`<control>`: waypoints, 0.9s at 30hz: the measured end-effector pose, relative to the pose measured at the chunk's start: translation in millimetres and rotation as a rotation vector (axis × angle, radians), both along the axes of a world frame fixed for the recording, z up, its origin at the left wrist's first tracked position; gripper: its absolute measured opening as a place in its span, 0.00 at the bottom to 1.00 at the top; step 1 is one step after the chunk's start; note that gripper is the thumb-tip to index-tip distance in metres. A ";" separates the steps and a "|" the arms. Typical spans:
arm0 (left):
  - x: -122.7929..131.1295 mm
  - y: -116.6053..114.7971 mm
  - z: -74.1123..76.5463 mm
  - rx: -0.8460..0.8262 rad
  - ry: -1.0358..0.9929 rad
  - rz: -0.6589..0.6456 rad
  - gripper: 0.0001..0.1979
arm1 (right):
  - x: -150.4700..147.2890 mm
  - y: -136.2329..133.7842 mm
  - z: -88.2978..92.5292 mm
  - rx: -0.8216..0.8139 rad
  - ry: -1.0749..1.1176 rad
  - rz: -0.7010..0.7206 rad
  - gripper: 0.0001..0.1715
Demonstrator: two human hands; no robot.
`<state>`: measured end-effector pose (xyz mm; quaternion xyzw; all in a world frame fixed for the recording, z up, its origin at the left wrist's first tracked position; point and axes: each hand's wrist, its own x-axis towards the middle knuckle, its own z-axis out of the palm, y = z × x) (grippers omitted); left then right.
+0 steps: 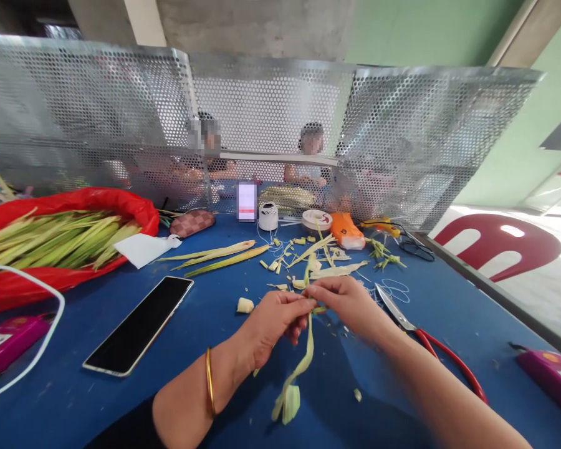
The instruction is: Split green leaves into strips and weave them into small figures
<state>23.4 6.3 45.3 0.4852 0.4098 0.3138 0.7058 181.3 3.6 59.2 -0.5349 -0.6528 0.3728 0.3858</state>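
My left hand [273, 321] and my right hand [348, 302] meet over the blue table [206, 374], both pinching a pale green leaf strip [303, 362]. The strip hangs down from my fingers and curls at its lower end near the table. My left wrist wears a gold bangle [209, 380]. Cut leaf bits [244, 305] lie scattered just beyond my hands.
Red-handled scissors [425, 343] lie right of my right hand. A black phone [140, 324] lies at left. A red bag [65, 243] holds long green leaves. Thread spool [268, 216], tape roll [316, 220], orange glue gun [346, 231] stand behind. Two people sit beyond a perforated metal screen [271, 118].
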 end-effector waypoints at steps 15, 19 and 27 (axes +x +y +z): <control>-5.2 -1.2 11.4 0.042 0.092 -0.115 0.17 | -20.1 -5.3 -13.4 -0.071 0.493 -0.180 0.15; -1.5 -2.7 6.5 0.027 -0.021 -0.076 0.15 | -18.8 -6.1 -10.5 -0.189 0.597 -0.117 0.17; -2.7 -1.4 9.6 0.087 0.088 -0.047 0.10 | -18.2 -7.0 -9.6 -0.120 0.526 -0.109 0.15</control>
